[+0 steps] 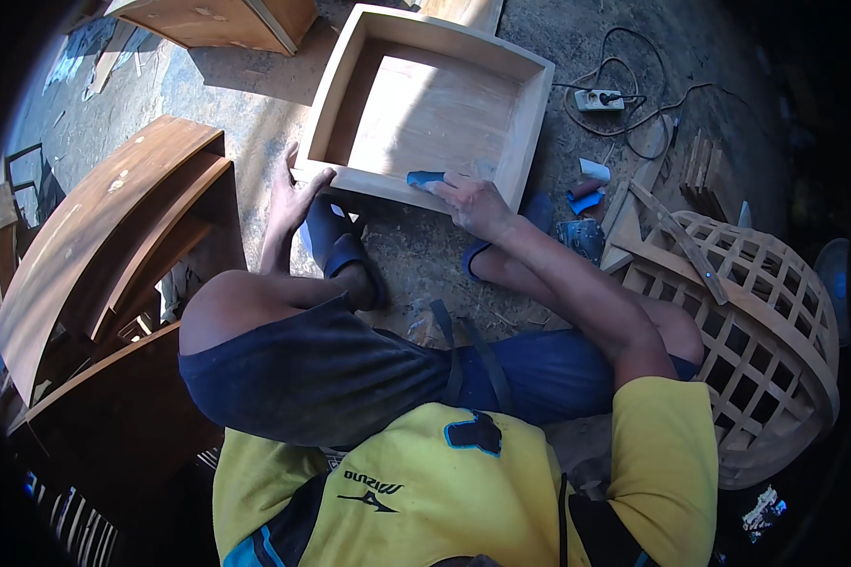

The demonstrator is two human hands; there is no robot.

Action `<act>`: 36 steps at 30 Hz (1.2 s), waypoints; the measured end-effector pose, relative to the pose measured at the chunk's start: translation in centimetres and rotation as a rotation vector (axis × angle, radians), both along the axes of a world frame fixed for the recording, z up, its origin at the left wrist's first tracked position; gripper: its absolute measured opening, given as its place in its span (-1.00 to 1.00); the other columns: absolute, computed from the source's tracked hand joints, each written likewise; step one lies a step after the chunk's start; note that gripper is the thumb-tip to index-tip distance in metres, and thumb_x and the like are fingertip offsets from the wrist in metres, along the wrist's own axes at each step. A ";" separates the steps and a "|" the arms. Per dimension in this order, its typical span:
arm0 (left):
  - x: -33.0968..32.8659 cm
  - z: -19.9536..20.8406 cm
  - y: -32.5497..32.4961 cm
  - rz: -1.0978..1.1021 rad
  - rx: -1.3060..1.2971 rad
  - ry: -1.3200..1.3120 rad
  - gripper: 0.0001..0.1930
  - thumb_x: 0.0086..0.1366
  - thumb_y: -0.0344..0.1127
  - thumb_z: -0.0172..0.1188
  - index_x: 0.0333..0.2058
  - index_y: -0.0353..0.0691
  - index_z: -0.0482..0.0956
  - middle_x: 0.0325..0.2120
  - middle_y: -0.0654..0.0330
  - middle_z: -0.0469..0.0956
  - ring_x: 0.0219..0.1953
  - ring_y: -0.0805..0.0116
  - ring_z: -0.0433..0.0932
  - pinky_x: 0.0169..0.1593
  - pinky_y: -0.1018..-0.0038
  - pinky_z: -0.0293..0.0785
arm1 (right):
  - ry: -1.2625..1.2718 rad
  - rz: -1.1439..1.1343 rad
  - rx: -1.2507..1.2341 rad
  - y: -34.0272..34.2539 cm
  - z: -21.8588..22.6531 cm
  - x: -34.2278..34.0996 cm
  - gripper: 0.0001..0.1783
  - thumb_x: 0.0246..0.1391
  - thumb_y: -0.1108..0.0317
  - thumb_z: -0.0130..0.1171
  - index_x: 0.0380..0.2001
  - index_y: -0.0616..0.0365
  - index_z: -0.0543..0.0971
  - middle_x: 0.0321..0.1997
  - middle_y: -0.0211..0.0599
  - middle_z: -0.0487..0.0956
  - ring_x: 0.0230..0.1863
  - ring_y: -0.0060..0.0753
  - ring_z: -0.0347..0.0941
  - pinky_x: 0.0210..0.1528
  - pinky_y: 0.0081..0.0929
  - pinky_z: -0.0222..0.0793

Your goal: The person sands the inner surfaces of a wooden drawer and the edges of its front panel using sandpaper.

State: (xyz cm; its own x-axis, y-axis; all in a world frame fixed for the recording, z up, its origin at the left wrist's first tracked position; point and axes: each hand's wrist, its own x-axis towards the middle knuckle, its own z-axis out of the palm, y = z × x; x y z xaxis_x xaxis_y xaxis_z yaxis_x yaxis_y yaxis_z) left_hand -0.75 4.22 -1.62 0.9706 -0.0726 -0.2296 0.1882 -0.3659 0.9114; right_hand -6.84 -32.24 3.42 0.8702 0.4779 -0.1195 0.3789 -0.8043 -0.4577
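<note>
In front of me a pale wooden drawer [529, 104], open side up, stands on the floor near my feet. My left hand [295, 194] grips its near left corner, thumb over the rim and fingers along the outer side. Pressed to the top edge of the near wall is a folded piece of blue sandpaper [425, 178]. My right hand [479, 205] is closed on that sandpaper, right of the middle of this wall. Sunlight falls across the drawer's bottom panel, and part of it lies in shadow.
Curved brown wooden furniture parts [113, 208] stand to my left. On the right are a wooden lattice piece [747, 274], a white power strip [599, 100] with a looping cable, and blue scraps [588, 203]. Another wooden cabinet piece [227, 24] stands at the far left.
</note>
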 end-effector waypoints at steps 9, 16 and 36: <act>0.0 0.8 2.2 -0.116 0.037 -0.100 0.18 -0.09 -0.16 0.71 0.47 -0.18 0.21 0.21 -0.10 0.54 0.25 0.11 0.55 0.33 0.20 0.46 | 0.110 0.082 0.203 -5.5 -0.9 -1.7 -0.59 0.06 0.58 0.18 0.00 0.05 0.63 -0.31 -0.10 0.60 -0.26 0.06 0.63 -0.23 -0.08 0.57; 0.8 0.4 -0.5 -0.069 0.069 -0.142 0.27 -0.14 -0.12 0.73 0.51 -0.12 0.11 0.26 -0.15 0.47 0.28 -0.03 0.51 0.35 0.09 0.43 | -0.032 0.082 0.310 15.5 -2.6 9.1 -0.75 0.12 0.37 0.25 -0.11 0.00 0.67 -0.23 -0.16 0.68 -0.17 0.00 0.68 -0.04 -0.07 0.59; 1.1 -2.0 2.7 -0.170 0.250 -0.058 0.14 -0.04 0.03 0.72 0.39 -0.38 0.27 0.19 -0.17 0.53 0.26 0.05 0.54 0.28 0.22 0.53 | 0.003 0.061 0.160 10.0 -1.8 4.9 -0.70 0.19 0.35 0.11 -0.03 -0.05 0.65 -0.16 -0.06 0.69 -0.08 0.06 0.68 0.02 -0.03 0.58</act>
State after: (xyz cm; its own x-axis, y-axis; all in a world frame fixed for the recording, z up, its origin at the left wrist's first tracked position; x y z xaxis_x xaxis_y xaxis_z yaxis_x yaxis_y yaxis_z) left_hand 0.32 6.88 -3.58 0.9614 -0.1829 -0.2056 0.0558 -0.6021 0.7964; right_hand -1.98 -22.21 1.64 0.8385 0.5434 -0.0405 0.4234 -0.6966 -0.5792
